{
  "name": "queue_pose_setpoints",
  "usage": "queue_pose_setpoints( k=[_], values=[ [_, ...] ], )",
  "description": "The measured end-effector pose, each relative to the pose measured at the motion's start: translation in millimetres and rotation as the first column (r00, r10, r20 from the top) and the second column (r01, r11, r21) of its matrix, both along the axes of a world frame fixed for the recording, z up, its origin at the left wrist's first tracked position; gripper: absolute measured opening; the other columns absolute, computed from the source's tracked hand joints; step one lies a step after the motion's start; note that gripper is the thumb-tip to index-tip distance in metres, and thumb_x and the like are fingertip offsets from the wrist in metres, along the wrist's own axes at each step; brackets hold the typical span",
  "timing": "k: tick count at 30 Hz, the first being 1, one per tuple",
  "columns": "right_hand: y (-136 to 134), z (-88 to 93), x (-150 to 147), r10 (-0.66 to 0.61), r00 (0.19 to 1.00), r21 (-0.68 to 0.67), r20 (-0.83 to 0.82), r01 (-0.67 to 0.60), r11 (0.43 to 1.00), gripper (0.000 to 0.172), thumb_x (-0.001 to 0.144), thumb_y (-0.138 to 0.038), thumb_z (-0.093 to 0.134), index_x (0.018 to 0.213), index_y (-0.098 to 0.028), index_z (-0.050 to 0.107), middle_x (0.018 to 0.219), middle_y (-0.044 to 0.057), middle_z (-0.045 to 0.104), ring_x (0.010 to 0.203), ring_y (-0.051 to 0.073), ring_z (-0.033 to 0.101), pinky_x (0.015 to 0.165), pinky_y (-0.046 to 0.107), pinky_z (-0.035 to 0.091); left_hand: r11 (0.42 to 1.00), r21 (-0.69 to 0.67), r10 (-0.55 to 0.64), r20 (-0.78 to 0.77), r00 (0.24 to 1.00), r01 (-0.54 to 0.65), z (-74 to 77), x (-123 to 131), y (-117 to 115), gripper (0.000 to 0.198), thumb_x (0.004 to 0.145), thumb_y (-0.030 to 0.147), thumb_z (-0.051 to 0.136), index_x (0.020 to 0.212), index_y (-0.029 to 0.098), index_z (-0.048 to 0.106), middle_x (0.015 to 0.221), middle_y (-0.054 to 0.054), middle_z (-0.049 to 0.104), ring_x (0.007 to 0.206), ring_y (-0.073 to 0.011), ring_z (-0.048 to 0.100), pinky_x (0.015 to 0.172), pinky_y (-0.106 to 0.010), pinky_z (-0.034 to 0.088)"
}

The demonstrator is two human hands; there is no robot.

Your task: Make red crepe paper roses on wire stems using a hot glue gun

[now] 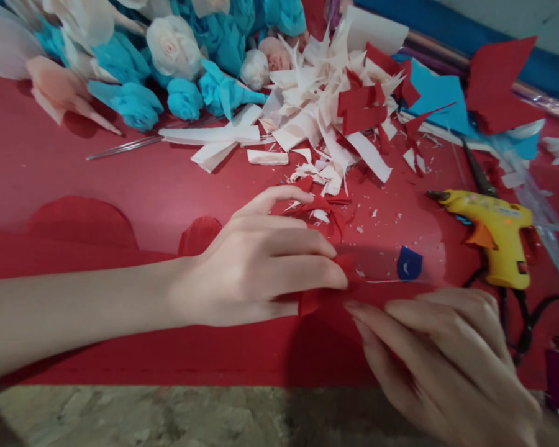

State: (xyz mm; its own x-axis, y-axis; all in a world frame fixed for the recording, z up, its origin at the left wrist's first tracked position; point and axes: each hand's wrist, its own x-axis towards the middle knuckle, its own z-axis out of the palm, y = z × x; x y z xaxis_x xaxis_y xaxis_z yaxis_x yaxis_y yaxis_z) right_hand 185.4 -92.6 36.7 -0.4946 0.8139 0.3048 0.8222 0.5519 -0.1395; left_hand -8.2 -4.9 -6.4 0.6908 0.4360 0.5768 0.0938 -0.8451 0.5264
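Observation:
My left hand (265, 257) lies over the red table, fingers stretched and apart. Its fingertips rest on a small piece of red crepe paper (311, 302); part of that piece is under the fingers. To its right, my right hand (447, 354) is closed, thumb and forefinger tips together close to the red paper. Motion blurs these tips, and I cannot make out what, if anything, is between them. Beyond my right hand lies a small dark blue piece (409, 263). Two rounded red paper pieces (84, 222) lie by my left forearm.
A yellow glue gun (498, 230) lies at right with its black cord. White and red paper scraps (326, 112) are heaped at the back, beside blue, white and peach paper flowers (135, 102). Thin metal rods (123, 148) lie before the flowers. The table's front edge (190, 380) runs below my hands.

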Motion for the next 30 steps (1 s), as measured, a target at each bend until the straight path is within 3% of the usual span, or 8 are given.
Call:
queue_pose_setpoints(
  k=[12,19,26,30],
  values=[
    [-1.3,0.2,-0.2,0.046,0.998,-0.065,-0.051,-0.049,0.997,0.011,0.077,-0.012,0.058,0.082,-0.014,0.067,0.065,-0.002,0.063,0.059,0.010,0.048,0.056,0.029,0.038,0.999,0.012,-0.035,-0.010,0.999,0.035,-1.9,-1.4,0.6,0.010,0.075,0.016,0.056,0.084,0.019,0.060,0.078,-0.004,0.069,0.064,-0.0165,0.062,0.091,-0.046,0.039],
    [1.2,-2.2,-2.7,-0.011,0.990,-0.033,-0.141,0.007,0.999,0.012,0.073,-0.006,0.059,0.081,-0.011,0.066,0.061,0.003,0.059,0.057,0.011,0.046,0.052,0.028,0.037,1.000,0.013,-0.021,-0.001,1.000,0.021,-0.5,0.6,1.3,0.011,0.075,0.016,0.056,0.083,0.021,0.060,0.080,-0.002,0.069,0.064,-0.0152,0.062,0.092,-0.043,0.041],
    [3.4,4.3,-1.0,0.017,0.992,-0.015,-0.126,-0.019,1.000,0.013,0.071,-0.005,0.059,0.081,-0.011,0.065,0.060,0.003,0.058,0.055,0.011,0.047,0.051,0.028,0.037,1.000,0.001,-0.028,0.000,1.000,0.028,-1.1,-1.8,1.3,0.011,0.075,0.018,0.057,0.085,0.019,0.061,0.081,-0.004,0.069,0.066,-0.0158,0.062,0.092,-0.045,0.040],
    [5.1,11.2,-0.2,-0.033,0.982,-0.063,-0.185,0.022,0.998,0.016,0.068,-0.006,0.060,0.080,-0.015,0.063,0.059,0.001,0.059,0.054,0.011,0.048,0.052,0.028,0.039,0.999,-0.040,-0.026,0.010,1.000,0.027,-0.6,-1.7,0.6,0.012,0.074,0.019,0.061,0.086,0.017,0.061,0.080,-0.005,0.069,0.067,-0.0155,0.062,0.091,-0.045,0.040]
  ],
)
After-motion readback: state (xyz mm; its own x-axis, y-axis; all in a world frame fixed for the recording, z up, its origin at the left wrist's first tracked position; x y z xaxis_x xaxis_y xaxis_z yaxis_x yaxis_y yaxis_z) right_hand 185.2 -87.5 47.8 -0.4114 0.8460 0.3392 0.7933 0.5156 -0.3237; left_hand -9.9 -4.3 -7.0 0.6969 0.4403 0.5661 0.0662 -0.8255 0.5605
